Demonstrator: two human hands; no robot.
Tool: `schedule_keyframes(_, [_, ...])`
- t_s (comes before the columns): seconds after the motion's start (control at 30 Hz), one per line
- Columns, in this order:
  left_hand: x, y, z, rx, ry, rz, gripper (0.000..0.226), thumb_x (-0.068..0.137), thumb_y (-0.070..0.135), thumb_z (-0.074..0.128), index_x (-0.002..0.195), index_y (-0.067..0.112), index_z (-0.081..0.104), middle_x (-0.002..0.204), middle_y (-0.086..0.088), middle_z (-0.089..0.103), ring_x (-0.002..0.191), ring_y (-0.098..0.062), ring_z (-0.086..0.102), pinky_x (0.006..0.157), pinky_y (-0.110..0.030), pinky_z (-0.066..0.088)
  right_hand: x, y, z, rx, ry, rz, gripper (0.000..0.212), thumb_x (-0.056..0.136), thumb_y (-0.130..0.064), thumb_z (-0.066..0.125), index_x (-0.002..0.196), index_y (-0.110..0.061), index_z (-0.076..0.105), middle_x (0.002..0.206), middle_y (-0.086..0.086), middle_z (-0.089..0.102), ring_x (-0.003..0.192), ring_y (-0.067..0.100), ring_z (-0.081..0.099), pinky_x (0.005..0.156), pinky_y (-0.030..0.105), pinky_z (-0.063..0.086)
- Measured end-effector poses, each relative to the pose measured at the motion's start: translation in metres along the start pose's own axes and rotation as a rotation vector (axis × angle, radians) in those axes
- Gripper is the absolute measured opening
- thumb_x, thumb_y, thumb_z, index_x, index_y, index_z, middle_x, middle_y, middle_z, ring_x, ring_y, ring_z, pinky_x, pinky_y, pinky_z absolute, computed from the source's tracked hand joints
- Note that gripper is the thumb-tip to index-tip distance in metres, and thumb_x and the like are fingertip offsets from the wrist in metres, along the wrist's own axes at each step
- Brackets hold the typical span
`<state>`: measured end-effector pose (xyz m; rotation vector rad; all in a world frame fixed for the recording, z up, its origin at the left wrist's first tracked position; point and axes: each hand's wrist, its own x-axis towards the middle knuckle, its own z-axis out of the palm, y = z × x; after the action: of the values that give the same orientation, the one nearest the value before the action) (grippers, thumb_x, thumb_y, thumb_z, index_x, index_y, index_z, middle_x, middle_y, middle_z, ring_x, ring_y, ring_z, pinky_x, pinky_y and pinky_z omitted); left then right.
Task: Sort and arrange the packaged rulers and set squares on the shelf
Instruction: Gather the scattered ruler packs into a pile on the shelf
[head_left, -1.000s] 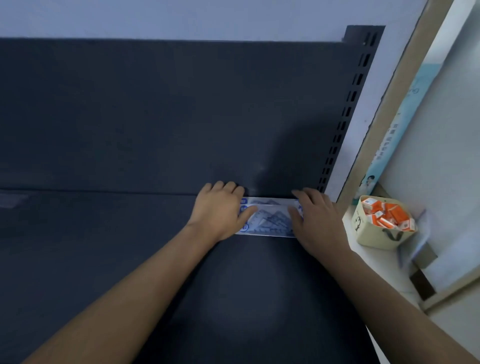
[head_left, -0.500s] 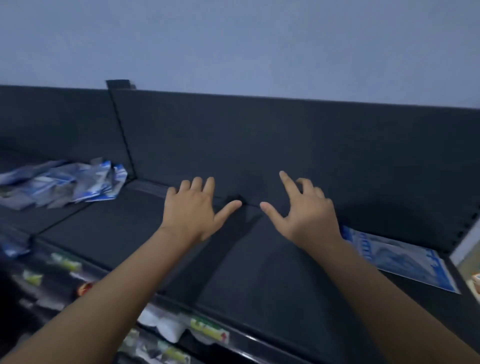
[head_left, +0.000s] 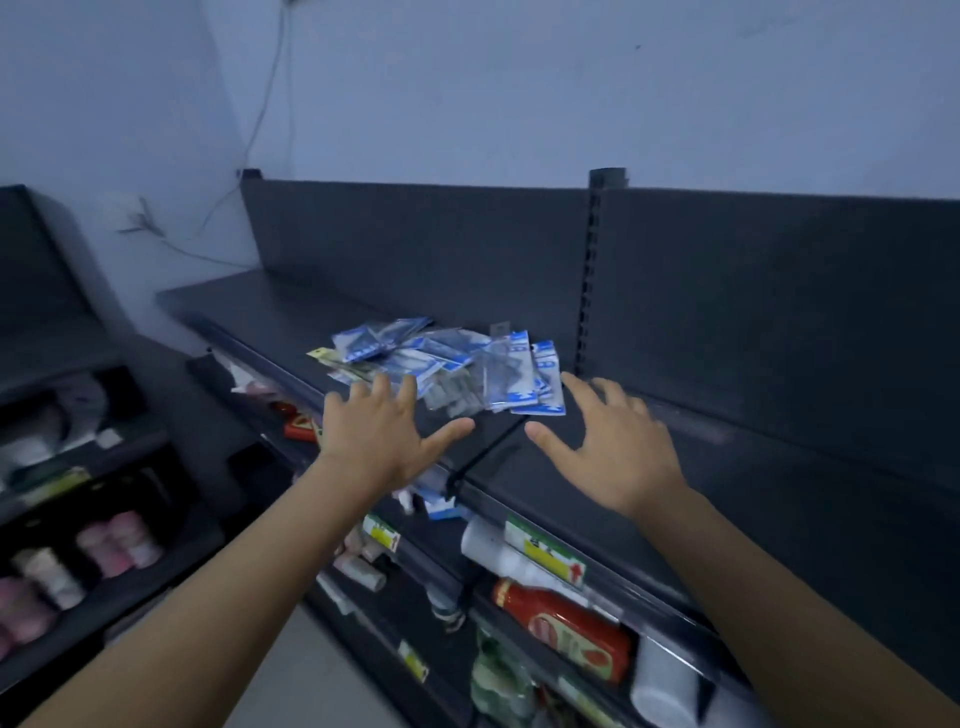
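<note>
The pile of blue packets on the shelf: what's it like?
The pile of packets is a loose heap of flat clear plastic sleeves with blue-and-white cards, one yellow tag at its left. It lies on the dark shelf by the upright post. The left hand and right hand hover spread before it.

A shop: dark metal shelves (head_left: 727, 499) with price tags (head_left: 545, 553) and stocked bottles (head_left: 566, 631).

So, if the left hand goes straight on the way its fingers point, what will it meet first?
Most likely the pile of packaged rulers on the shelf: the left hand, fingers open, points at its near edge. Depth is unclear; they may touch.
</note>
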<state>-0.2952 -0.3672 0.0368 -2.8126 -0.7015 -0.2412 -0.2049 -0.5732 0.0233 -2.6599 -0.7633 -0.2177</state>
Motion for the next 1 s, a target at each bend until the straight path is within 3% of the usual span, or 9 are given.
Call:
schedule_keyframes(0.13, [0.036, -0.055, 0.025, 0.0, 0.018, -0.031, 0.12, 0.058, 0.087, -0.012, 0.149, 0.019, 0.022, 0.147, -0.01, 0.039, 0.134, -0.03, 0.038, 0.102, -0.043, 0.035, 0.046, -0.048, 0.03, -0.014, -0.03, -0.025, 0.075, 0.086, -0.072, 0.033, 0.148, -0.03, 0.023, 0.152, 0.002, 0.029, 0.136, 0.029, 0.031, 0.105, 0.047, 0.032])
schedule_keyframes(0.27, [0.078, -0.094, 0.064, 0.005, -0.016, -0.017, 0.108, 0.069, 0.087, 0.0, 0.148, 0.019, 0.027, 0.145, -0.007, 0.042, 0.131, -0.028, 0.04, 0.103, -0.042, 0.034, 0.098, -0.081, 0.07, -0.001, -0.071, -0.053, 0.073, 0.087, -0.069, 0.037, 0.146, -0.026, 0.029, 0.148, 0.003, 0.036, 0.134, 0.027, 0.034, 0.106, 0.046, 0.035])
schedule_keyframes(0.47, [0.173, -0.144, 0.117, -0.033, -0.176, 0.032, 0.062, 0.092, 0.066, 0.029, 0.142, 0.03, 0.039, 0.142, -0.003, 0.048, 0.128, -0.027, 0.044, 0.102, -0.043, 0.033, 0.185, -0.116, 0.127, 0.031, -0.091, -0.104, 0.055, 0.09, -0.055, 0.048, 0.134, -0.022, 0.048, 0.14, 0.003, 0.045, 0.128, 0.024, 0.042, 0.103, 0.036, 0.037])
schedule_keyframes(0.6, [0.238, -0.167, 0.14, -0.054, -0.176, 0.163, 0.042, 0.097, 0.045, 0.032, 0.133, 0.034, 0.05, 0.134, -0.002, 0.053, 0.124, -0.025, 0.046, 0.099, -0.04, 0.035, 0.236, -0.142, 0.158, 0.065, -0.138, -0.145, 0.044, 0.092, -0.047, 0.051, 0.126, -0.02, 0.056, 0.128, 0.002, 0.056, 0.12, 0.023, 0.048, 0.095, 0.034, 0.043])
schedule_keyframes(0.8, [0.3, -0.186, 0.169, -0.203, -0.286, 0.425, 0.045, 0.1, 0.032, 0.037, 0.145, 0.034, 0.039, 0.14, -0.003, 0.046, 0.128, -0.025, 0.041, 0.106, -0.037, 0.033, 0.277, -0.185, 0.185, -0.003, -0.308, -0.17, 0.038, 0.09, -0.049, 0.053, 0.098, -0.013, 0.062, 0.101, 0.006, 0.059, 0.102, 0.025, 0.054, 0.082, 0.037, 0.048])
schedule_keyframes(0.93, [0.337, -0.197, 0.179, -0.364, -0.296, 0.555, 0.048, 0.098, 0.026, 0.042, 0.145, 0.031, 0.039, 0.139, -0.003, 0.044, 0.13, -0.023, 0.039, 0.109, -0.035, 0.03, 0.3, -0.204, 0.189, 0.06, -0.419, -0.015, 0.018, 0.081, -0.036, 0.067, 0.079, -0.024, 0.054, 0.085, -0.005, 0.054, 0.086, 0.019, 0.053, 0.068, 0.03, 0.043])
schedule_keyframes(1.0, [0.354, -0.204, 0.183, -0.428, -0.343, 0.606, 0.049, 0.097, 0.021, 0.043, 0.145, 0.031, 0.04, 0.141, -0.002, 0.042, 0.132, -0.022, 0.038, 0.11, -0.036, 0.029, 0.307, -0.212, 0.19, 0.037, -0.446, 0.051, 0.018, 0.079, -0.028, 0.068, 0.09, -0.016, 0.062, 0.093, 0.003, 0.062, 0.086, 0.022, 0.058, 0.071, 0.036, 0.049])
